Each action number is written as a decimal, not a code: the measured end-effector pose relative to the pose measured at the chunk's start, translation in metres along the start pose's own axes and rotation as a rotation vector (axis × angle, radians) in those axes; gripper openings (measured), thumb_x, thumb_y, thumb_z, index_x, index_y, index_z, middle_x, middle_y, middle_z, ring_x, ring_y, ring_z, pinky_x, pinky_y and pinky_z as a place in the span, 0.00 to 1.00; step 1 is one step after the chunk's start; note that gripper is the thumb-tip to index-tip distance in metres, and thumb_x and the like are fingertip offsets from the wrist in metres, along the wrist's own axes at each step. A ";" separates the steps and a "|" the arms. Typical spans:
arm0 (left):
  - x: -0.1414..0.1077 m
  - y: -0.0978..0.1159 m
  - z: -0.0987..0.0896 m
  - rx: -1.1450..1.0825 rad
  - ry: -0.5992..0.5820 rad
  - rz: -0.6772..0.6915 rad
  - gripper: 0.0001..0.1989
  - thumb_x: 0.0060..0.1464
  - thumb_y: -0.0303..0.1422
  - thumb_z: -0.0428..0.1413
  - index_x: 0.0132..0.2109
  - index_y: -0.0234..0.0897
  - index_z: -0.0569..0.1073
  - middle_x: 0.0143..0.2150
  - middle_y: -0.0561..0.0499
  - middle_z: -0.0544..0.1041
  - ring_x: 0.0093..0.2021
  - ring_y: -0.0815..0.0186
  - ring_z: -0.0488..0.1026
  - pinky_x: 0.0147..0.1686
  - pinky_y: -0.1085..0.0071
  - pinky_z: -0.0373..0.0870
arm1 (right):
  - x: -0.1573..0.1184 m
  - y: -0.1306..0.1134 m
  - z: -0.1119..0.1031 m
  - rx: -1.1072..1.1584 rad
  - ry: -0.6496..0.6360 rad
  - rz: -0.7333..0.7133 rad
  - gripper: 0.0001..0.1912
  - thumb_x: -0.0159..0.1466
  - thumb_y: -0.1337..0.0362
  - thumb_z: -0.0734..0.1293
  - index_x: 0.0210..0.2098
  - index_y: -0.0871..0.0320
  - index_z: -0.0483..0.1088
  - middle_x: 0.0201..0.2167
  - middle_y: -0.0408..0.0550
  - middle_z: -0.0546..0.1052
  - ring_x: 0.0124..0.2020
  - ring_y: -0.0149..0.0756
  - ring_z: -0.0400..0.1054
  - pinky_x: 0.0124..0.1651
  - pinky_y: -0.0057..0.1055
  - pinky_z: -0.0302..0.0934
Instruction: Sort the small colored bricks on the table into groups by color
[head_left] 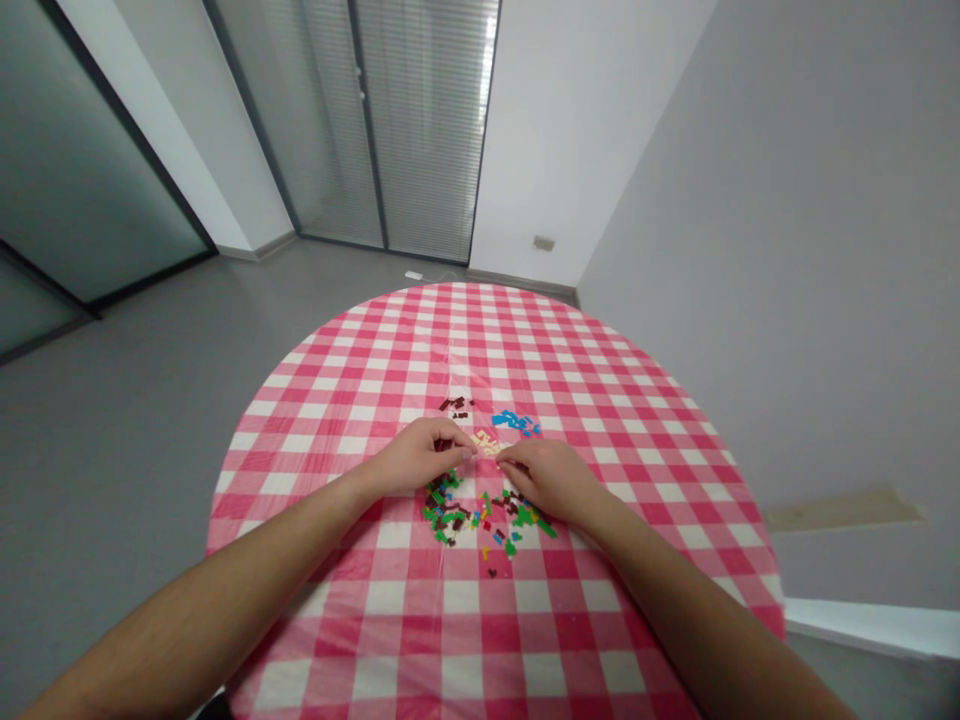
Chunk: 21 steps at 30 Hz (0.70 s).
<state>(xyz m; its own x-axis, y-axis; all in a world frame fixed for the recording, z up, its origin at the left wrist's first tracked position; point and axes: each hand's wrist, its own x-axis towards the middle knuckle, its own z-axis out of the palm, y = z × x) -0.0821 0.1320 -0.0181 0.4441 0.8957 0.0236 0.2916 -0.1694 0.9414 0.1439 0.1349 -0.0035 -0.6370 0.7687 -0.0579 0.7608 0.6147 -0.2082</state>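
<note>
A small heap of cream toy bricks (487, 443) lies on the checked cloth between my two hands. My left hand (427, 455) is at the heap's left edge, its thumb and fingertips pinched together. Across from it, my right hand (553, 480) has its fingertips closed at the heap's lower right. Whatever either pinch holds is too small to make out. Blue bricks (515, 421) form a group just beyond my right hand, and dark brown bricks (456, 404) lie beyond my left. Nearer me is a mixed scatter of green bricks (437, 497), with brown, red, yellow and blue ones among them.
The round table (360, 600) wears a red-and-white checked cloth. A wall rises close on the right, with a wall socket (544, 243) low beyond the table. Glass partitions (420, 130) with blinds stand at the back, and a white power strip (413, 275) rests on the floor.
</note>
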 end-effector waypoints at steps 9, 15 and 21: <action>0.000 -0.001 0.000 0.020 0.003 0.010 0.08 0.54 0.33 0.56 0.35 0.34 0.78 0.31 0.48 0.79 0.32 0.66 0.74 0.33 0.72 0.68 | -0.001 0.001 -0.001 -0.012 0.019 -0.034 0.11 0.65 0.65 0.62 0.30 0.57 0.75 0.29 0.47 0.79 0.31 0.34 0.70 0.31 0.28 0.51; 0.000 -0.002 -0.001 0.028 -0.002 0.019 0.08 0.54 0.32 0.55 0.35 0.33 0.78 0.32 0.48 0.79 0.32 0.66 0.73 0.32 0.72 0.68 | 0.001 -0.003 -0.002 -0.044 -0.006 -0.043 0.12 0.65 0.64 0.63 0.27 0.58 0.73 0.28 0.47 0.78 0.30 0.33 0.69 0.31 0.28 0.49; -0.001 -0.004 0.000 0.018 -0.004 0.009 0.09 0.55 0.33 0.55 0.35 0.33 0.78 0.31 0.48 0.78 0.31 0.67 0.73 0.31 0.73 0.67 | 0.002 -0.003 -0.001 -0.016 0.005 -0.011 0.11 0.64 0.65 0.63 0.26 0.58 0.74 0.26 0.46 0.77 0.28 0.33 0.68 0.30 0.28 0.49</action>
<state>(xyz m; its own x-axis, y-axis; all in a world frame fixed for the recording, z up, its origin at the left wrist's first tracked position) -0.0835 0.1323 -0.0219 0.4499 0.8926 0.0309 0.3026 -0.1849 0.9350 0.1402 0.1347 -0.0022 -0.6444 0.7630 -0.0506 0.7558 0.6255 -0.1935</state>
